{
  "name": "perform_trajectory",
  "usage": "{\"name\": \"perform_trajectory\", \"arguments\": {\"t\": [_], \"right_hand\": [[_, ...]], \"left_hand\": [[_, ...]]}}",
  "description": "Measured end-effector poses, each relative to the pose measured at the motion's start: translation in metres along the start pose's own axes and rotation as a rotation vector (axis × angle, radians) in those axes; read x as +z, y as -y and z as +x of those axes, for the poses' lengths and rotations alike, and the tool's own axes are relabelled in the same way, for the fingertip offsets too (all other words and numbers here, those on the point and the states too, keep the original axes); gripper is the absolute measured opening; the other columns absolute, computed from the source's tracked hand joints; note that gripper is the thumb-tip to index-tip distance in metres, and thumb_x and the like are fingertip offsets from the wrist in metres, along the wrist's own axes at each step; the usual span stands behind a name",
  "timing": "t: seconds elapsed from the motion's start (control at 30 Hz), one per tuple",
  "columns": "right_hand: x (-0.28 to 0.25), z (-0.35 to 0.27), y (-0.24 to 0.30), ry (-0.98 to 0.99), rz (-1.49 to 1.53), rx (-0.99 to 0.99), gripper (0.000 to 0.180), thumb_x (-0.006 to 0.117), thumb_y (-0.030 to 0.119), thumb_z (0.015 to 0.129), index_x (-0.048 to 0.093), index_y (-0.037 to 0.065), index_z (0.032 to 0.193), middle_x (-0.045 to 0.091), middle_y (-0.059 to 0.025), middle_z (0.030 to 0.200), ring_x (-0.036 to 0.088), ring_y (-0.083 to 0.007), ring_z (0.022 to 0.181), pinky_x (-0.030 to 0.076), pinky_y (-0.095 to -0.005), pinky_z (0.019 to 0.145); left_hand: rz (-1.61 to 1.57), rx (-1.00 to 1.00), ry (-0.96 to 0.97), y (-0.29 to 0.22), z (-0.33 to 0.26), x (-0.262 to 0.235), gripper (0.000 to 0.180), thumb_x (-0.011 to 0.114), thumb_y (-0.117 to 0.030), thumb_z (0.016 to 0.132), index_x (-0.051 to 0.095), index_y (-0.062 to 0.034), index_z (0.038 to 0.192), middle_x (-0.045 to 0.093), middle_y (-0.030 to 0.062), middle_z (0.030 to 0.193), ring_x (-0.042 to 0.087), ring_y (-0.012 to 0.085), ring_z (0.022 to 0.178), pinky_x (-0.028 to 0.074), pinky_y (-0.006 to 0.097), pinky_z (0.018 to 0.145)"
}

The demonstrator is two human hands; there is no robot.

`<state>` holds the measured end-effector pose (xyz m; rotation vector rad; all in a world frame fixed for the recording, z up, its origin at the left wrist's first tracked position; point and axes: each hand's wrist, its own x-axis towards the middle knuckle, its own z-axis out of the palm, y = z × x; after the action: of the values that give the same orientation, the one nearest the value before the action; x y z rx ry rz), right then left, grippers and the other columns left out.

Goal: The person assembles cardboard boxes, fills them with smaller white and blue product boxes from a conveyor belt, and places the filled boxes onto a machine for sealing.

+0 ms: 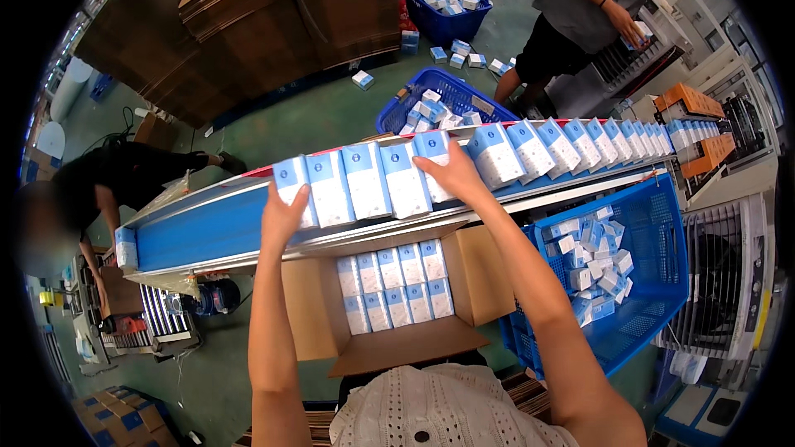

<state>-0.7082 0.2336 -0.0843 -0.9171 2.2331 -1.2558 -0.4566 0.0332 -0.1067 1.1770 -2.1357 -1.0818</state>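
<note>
Presently catalogued, left to right:

- Seated person (91,190) in dark clothes, far left of the grip, beside the belt's end.
- Blue conveyor belt (207,236), running under both hands, bare to the left of them.
- Left hand (283,215), fingers spread, pressed flat against the left end of a row of small boxes (364,182); clasping that row, not clenched.
- Small boxes, white and pale blue, standing edge to edge on the belt between the two hands.
- Right hand (454,175), palm pressed on the row's right end, pinching the boxes toward the left hand.
- Open carton (484,277), just below the grip, bottom layer of like boxes already laid.
- Further boxes (596,141) on the belt, right of the grip.
- Blue crate (662,223), lower right, holding loose boxes.
- Standing person (592,8), far upper right.
</note>
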Motion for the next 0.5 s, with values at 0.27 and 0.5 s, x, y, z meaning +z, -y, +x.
{"name": "perform_trajectory", "arguments": {"t": [0.27,0.5], "right_hand": [[-0.02,-0.172,0.009,-0.235,0.025,-0.156,0.058,0.075,0.024,0.063,0.044,-0.002,0.105,0.06,-0.0159,0.084,0.061,-0.0267,0.074,0.049,-0.0331,0.066],[0.017,-0.226,-0.133,0.694,-0.826,-0.232,0.016,0.056,0.015,0.075,0.055,0.0,0.079,0.057,-0.022,0.084,0.058,-0.0352,0.071,0.048,-0.0405,0.064]], "left_hand": [[0.17,0.066,0.02,-0.017,-0.16,-0.042,0.069,0.065,-0.02,0.067,0.032,0.0043,0.121,0.06,0.0197,0.091,0.06,0.0292,0.078,0.048,0.035,0.071],[0.769,0.097,0.557,0.06,-0.202,0.025,0.039,0.06,-0.018,0.074,0.044,-0.0073,0.107,0.059,0.0124,0.086,0.06,0.0288,0.074,0.049,0.038,0.063]]}}
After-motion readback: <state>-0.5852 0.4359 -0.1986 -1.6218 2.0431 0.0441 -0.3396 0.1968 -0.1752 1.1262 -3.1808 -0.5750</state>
